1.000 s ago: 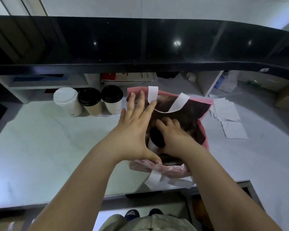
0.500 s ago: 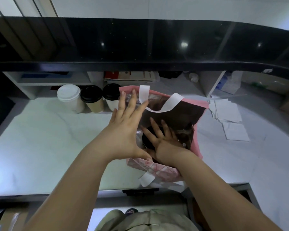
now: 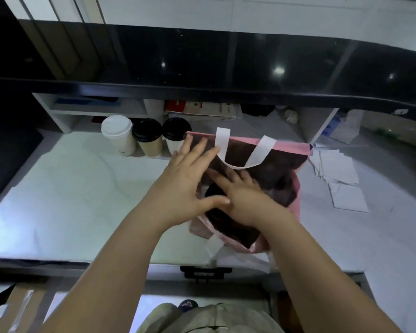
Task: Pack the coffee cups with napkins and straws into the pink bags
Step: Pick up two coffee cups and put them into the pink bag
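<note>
My left grip was spread, its fingers straight and pressed flat against the near-left wall of the pink bag to keep the mouth open. My right grip reached inside that mouth, fingers straight and loose, pinching nothing that I could see. Directly under its fingers, and touching my left thumb, sat the black-lidded cup, already down in the bag.

So I judged 1 cup packed and most of the job left. Just beyond my left fingertips stood 3 more cups in a row on the surface: the black-lidded white cup nearest, then the brown cup, then the white-lidded cup farthest out. The loose napkins lay well off to the right of my right grip, none of them in the bag as far as its dark inside showed. I could make out no straw in the bag or near either grip, and only this 1 pink bag was in view.
</note>
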`<state>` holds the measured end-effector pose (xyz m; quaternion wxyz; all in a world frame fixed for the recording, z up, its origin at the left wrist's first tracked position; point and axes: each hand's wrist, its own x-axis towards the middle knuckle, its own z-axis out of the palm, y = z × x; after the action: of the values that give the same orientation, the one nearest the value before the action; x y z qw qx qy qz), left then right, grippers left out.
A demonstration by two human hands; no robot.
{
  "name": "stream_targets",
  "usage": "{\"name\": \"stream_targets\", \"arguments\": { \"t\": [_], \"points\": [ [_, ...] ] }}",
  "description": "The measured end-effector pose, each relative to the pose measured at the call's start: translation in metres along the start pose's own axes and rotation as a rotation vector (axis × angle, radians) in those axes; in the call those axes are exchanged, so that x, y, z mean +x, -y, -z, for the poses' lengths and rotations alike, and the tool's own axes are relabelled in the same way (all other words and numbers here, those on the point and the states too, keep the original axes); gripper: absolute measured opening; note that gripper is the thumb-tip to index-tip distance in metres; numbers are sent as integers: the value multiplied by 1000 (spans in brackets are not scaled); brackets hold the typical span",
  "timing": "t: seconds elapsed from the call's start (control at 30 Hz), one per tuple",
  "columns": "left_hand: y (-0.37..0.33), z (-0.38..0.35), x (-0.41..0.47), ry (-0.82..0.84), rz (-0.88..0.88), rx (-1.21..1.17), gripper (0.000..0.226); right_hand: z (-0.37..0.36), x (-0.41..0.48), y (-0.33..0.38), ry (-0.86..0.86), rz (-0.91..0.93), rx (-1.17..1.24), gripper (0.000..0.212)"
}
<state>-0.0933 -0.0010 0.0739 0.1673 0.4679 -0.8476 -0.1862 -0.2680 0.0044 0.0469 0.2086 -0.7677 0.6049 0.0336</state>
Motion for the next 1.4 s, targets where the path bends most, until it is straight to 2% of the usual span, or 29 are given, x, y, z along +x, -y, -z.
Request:
{"name": "stream_targets", "arguments": {
  "t": [0.1,0.23,0.37,0.47,0.53,0.63,0.77,1.0,1.2,1.4],
  "points": [
    [-3,11,5,-118,7,36,81,38,-19,-3,-140,40,72,56],
    [-7,29,7,-238,-7,32,52,86,-47,-3,-68,-9,131,24],
    [5,57,12,-327,20,62,40,123,-52,23,-234,-32,64,19],
    [29,77,8,-408,85,86,34,127,-30,71,-397,72,14,26],
    [53,86,-1,-441,154,126,31,118,-8,108,-429,156,-37,26],
    [95,93,-23,-476,309,201,32,102,29,155,-392,192,-57,28],
    [144,91,-56,-444,483,211,37,73,68,190,-368,146,-91,32],
    [213,86,-91,-433,634,161,40,9,135,233,-278,160,-123,40],
    [274,87,-96,-375,745,122,45,-13,238,251,-220,-17,-218,73],
    [302,77,-89,-367,707,132,46,-27,314,248,-126,-194,-215,93]
  ]
}}
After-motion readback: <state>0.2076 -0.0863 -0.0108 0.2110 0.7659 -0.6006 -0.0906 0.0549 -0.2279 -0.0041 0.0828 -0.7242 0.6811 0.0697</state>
